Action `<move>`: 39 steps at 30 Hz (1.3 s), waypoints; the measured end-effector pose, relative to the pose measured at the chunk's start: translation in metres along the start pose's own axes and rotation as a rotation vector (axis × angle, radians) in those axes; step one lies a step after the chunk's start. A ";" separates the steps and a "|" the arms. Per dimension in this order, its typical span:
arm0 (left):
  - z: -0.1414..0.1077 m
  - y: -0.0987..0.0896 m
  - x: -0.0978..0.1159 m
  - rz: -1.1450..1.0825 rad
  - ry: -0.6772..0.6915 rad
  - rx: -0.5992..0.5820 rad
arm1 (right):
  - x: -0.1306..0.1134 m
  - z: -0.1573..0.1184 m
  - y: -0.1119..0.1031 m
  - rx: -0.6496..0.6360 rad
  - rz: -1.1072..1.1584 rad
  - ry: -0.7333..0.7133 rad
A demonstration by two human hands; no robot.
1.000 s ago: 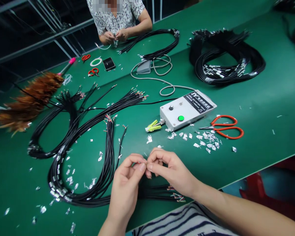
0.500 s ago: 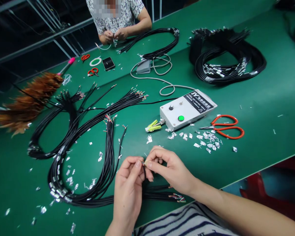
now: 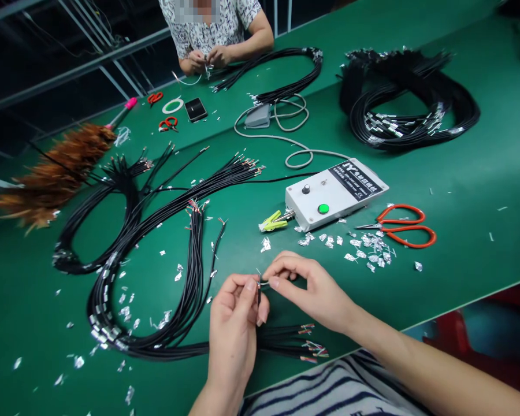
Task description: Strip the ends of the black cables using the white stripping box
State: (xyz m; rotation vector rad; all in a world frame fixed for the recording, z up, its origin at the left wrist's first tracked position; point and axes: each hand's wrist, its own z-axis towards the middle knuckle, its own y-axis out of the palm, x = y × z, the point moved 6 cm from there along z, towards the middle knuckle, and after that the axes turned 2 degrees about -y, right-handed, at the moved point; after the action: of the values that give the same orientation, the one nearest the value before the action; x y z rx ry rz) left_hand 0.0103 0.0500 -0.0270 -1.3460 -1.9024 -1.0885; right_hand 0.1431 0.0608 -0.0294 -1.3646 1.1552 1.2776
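Near the table's front edge, my left hand [image 3: 236, 323] pinches the end of a black cable [image 3: 259, 296] between thumb and fingers. A thin pale strand [image 3: 264, 283] sticks out sideways from the cable end. My right hand [image 3: 309, 289] is just to the right, its thumb and index finger closed on that strand's tip. Below my hands lie more black cables [image 3: 281, 343] with coloured wire ends. A white box [image 3: 338, 193] with a green button and a yellow-green clip [image 3: 274, 222] stands beyond them.
Orange-handled scissors [image 3: 409, 234] lie at the right beside foil scraps [image 3: 375, 248]. Cable bundles [image 3: 195, 254] curve across the left, near a brown feather duster [image 3: 65, 167]. A large black coil [image 3: 359, 115] lies at the back right. Opposite, a person [image 3: 221, 34] handles a small part.
The whole view has shifted slightly. My right fingertips have moved a little away from my left ones, and the pale strand now shows between them.
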 end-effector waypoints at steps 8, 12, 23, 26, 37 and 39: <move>-0.002 0.005 -0.003 0.053 -0.018 -0.043 | -0.016 0.008 -0.006 -0.020 -0.031 -0.130; -0.003 0.004 -0.003 0.026 -0.021 -0.032 | -0.015 0.009 -0.001 -0.054 -0.016 -0.132; -0.002 0.002 -0.003 -0.044 -0.008 -0.022 | -0.006 -0.001 -0.014 -0.006 -0.072 -0.109; -0.002 0.003 -0.003 -0.052 -0.011 -0.031 | -0.013 -0.005 -0.012 -0.013 -0.148 -0.248; -0.003 0.001 -0.006 -0.056 -0.007 -0.051 | -0.028 -0.017 0.003 0.078 -0.612 -0.647; -0.003 0.001 -0.005 -0.042 0.004 -0.055 | -0.026 -0.017 0.003 0.090 -0.580 -0.606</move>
State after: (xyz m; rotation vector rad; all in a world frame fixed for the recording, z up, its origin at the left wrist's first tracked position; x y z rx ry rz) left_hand 0.0129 0.0454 -0.0296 -1.3375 -1.9190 -1.1710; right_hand 0.1425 0.0449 -0.0023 -1.0252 0.3537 1.0747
